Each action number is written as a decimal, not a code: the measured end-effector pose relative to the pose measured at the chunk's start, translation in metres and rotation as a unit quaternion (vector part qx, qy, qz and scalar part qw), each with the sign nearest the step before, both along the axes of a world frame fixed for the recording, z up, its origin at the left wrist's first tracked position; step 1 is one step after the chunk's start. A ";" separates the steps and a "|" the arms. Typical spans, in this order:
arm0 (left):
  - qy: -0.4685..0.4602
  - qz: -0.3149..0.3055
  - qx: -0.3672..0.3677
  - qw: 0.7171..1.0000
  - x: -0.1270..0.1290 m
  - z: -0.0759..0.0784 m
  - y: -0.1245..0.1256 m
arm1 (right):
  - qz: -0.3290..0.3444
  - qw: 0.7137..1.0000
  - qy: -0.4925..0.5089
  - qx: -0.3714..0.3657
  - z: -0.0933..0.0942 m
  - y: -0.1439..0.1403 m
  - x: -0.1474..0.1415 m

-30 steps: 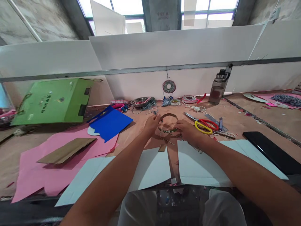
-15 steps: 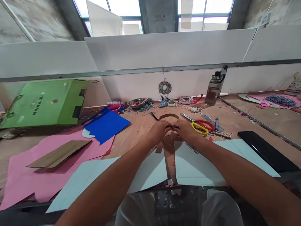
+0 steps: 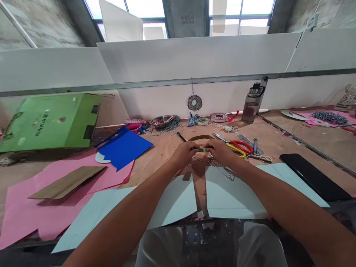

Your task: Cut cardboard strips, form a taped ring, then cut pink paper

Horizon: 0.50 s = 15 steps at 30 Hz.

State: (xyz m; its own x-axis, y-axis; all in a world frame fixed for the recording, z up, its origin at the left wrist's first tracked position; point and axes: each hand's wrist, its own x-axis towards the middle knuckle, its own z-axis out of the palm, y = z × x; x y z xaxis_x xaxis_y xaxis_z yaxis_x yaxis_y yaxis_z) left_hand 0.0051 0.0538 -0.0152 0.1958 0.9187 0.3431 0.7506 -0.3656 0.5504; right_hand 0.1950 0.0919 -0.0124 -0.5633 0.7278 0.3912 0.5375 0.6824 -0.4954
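Head view: brown ring [image 3: 201, 137] seemingly between left hand [image 3: 184, 154] and right hand [image 3: 220, 151]

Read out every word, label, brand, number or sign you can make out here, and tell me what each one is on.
None reads clearly enough to quote.
Green cardboard box: dark characters turned sideways, too blurred to read.
Grey rectangular pillar at top centre: faint lettering, too small and blurred to read.
Clear bottle at far right: markings too small to tell if they're lettering.
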 end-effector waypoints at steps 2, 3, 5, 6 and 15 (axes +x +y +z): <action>-0.007 0.019 -0.011 1.000 0.001 0.001 -0.001 | -0.003 1.000 0.007 -0.005 0.000 0.001 0.000; -0.008 0.029 -0.013 0.999 0.001 0.001 -0.001 | -0.006 1.000 0.010 -0.004 -0.001 0.001 0.000; -0.010 0.044 -0.013 0.999 0.000 0.001 -0.001 | -0.016 1.000 0.017 0.001 -0.002 0.002 0.000; -0.011 0.046 -0.010 0.999 0.000 0.000 0.000 | -0.022 1.000 0.020 0.004 -0.003 0.003 0.001; -0.015 0.008 0.043 0.999 -0.005 -0.012 0.006 | -0.033 0.999 0.037 -0.004 -0.008 0.005 0.002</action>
